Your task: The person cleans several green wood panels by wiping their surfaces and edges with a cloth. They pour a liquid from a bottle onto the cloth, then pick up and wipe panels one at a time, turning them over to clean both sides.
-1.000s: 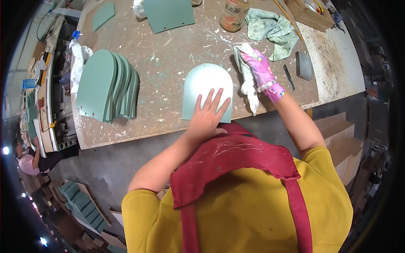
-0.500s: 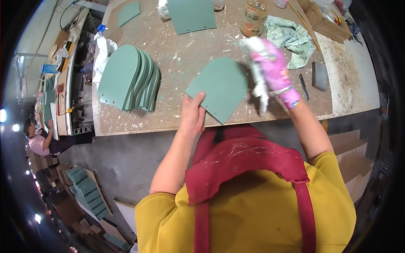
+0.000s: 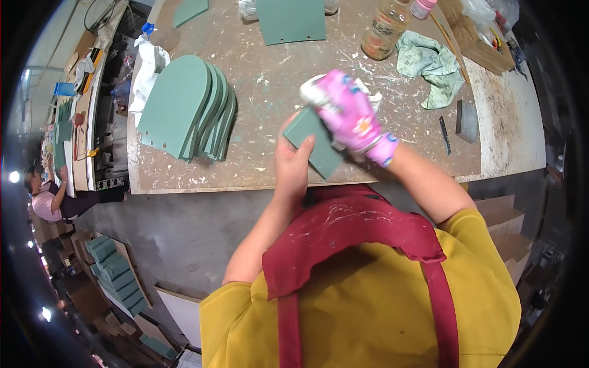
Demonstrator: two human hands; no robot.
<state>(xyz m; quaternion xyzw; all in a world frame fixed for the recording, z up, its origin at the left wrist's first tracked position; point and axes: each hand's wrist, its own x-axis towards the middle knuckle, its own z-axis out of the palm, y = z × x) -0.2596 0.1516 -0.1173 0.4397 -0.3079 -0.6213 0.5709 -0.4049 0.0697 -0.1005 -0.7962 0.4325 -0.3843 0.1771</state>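
Note:
My bare left hand (image 3: 292,161) grips a green panel (image 3: 320,156) near the table's front edge, thumb on its upper face. On my right hand (image 3: 351,113) is a pink flowered glove, smeared by motion. It lies over the panel's far right part and hides much of it. A white cloth (image 3: 373,97) shows from beneath the glove, pressed against the panel. To the left of my hands leans a stack of green panels (image 3: 175,104), round at one end, with small holes near the straight edge.
Another green panel (image 3: 291,23) rests at the table's far side. At right are a jar of amber liquid (image 3: 385,32), a stained rag (image 3: 429,66), a black knife (image 3: 444,135), a grey block (image 3: 467,121) and a wooden box (image 3: 481,40). A person (image 3: 48,195) stands far left.
My right hand has swung left with the white cloth, from beside the panel onto it. My left hand has shifted slightly right and up, and the panel appears tilted.

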